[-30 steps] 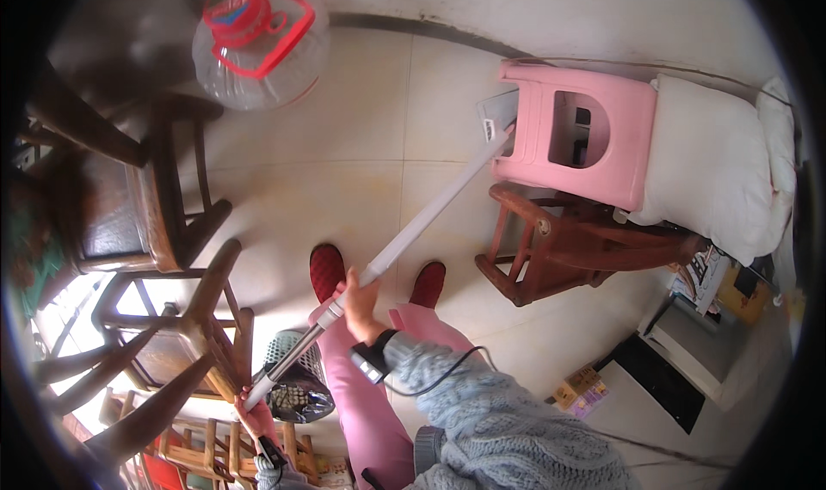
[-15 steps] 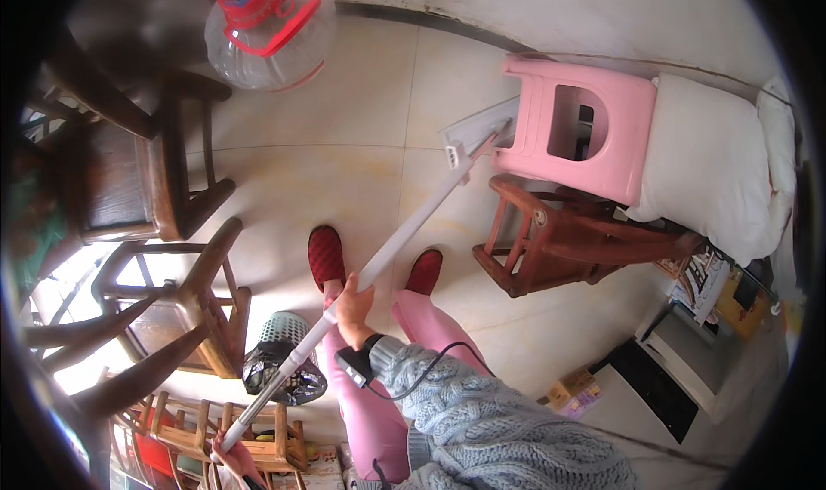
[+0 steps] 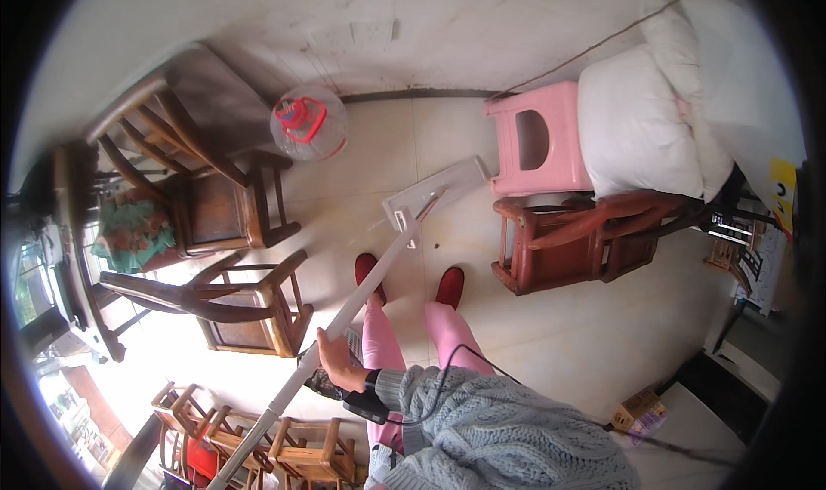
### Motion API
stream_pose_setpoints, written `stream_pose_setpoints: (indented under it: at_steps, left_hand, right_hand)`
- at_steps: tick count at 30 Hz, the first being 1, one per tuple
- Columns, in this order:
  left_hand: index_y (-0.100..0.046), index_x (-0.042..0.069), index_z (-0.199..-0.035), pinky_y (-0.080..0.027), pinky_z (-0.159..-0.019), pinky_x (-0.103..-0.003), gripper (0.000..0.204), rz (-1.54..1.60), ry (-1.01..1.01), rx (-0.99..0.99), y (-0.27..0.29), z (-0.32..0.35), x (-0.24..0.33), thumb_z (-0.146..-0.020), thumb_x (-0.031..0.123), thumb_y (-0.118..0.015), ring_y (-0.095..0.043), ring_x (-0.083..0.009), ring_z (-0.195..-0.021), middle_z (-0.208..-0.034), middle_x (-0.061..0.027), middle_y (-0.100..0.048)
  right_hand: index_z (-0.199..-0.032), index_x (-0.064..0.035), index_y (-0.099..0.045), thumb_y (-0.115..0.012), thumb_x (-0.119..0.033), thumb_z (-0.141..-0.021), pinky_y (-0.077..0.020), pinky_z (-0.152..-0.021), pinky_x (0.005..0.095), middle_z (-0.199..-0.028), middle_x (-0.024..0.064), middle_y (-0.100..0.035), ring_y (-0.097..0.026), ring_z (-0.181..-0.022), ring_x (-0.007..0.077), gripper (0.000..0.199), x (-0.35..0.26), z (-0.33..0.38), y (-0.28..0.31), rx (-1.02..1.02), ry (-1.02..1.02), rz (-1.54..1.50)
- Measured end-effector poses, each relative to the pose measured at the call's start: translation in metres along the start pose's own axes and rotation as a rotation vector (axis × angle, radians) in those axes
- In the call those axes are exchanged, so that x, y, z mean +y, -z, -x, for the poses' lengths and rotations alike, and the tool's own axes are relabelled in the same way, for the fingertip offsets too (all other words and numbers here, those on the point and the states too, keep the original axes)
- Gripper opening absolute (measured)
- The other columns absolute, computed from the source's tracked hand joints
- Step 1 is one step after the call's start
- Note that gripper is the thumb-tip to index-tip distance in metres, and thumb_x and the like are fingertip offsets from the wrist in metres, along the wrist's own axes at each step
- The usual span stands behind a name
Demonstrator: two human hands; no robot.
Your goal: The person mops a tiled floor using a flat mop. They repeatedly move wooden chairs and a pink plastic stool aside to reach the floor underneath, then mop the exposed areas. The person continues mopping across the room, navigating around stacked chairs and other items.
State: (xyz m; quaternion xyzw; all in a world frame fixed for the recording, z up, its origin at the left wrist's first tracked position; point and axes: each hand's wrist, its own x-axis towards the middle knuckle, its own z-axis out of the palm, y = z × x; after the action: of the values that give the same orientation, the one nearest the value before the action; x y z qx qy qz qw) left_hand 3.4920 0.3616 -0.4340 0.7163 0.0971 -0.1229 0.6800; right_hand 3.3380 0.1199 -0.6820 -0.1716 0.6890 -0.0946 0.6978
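Note:
A long pale grey flat mop (image 3: 357, 296) slants across the middle of the view. Its rectangular head (image 3: 447, 180) lies flat on the tiled floor, the far corner close beside the pink plastic stool (image 3: 564, 137). My right hand (image 3: 342, 368), at the end of a grey knitted sleeve, is closed around the middle of the pole. The upper part of the pole runs off the lower left edge, and my left hand is out of sight. A small dark speck (image 3: 436, 246) is on the floor near my red slippers (image 3: 449, 288).
Wooden chairs (image 3: 219, 210) stand along the left, beside a large clear jug (image 3: 311, 133) with a red handle. A reddish-brown chair (image 3: 559, 249) and white pillow (image 3: 637, 120) are on the right. Behind my hand is a bin with a black bag (image 3: 323, 384); small wooden stools (image 3: 318, 451) are lower left.
The mop head has come away from under the pink stool, nearer my feet. My view has tilted up, showing more wall. My left hand, earlier on the pole's end, has left the view.

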Motion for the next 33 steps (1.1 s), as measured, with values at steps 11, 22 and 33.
stream_pose_setpoints:
  at_steps: [11,22,33]
  left_hand:
    - [-0.052,0.003,-0.092,-0.041,-0.080,-0.033,0.020,0.063,-0.250,-0.498,-0.138,0.012,0.096,-0.081,0.019,-0.056,-0.052,-0.0171,-0.083,-0.091,-0.0069,-0.054]
    - [-0.049,0.004,-0.092,-0.041,-0.075,-0.034,0.020,0.171,-0.410,-0.981,-0.231,0.014,0.200,-0.078,0.017,-0.056,-0.050,-0.0167,-0.078,-0.087,-0.0061,-0.051]
    - [-0.047,0.004,-0.085,-0.039,-0.074,-0.032,0.016,0.400,-0.466,-1.506,-0.270,0.059,0.279,-0.077,0.018,-0.050,-0.047,-0.0190,-0.075,-0.080,-0.0066,-0.044]
  right_hand:
    - [-0.079,0.0053,-0.052,-0.057,-0.027,-0.078,-0.0473,-0.049,0.0368,-0.069,0.0115,-0.055,-0.057,-0.060,0.0239,0.033,-0.198,-0.082,0.050,-0.265,0.066,-0.457]
    - [-0.092,-0.0078,-0.054,-0.052,-0.029,-0.086,-0.0501,-0.068,0.0381,-0.083,0.0051,-0.056,-0.057,-0.075,0.0181,0.022,-0.166,0.033,0.082,-0.381,-0.078,-0.863]
    - [-0.092,-0.0081,-0.053,-0.053,-0.023,-0.085,-0.0507,-0.072,0.0405,-0.083,0.0055,-0.056,-0.057,-0.079,0.0185,0.017,-0.135,0.066,0.065,-0.400,-0.021,-0.884]
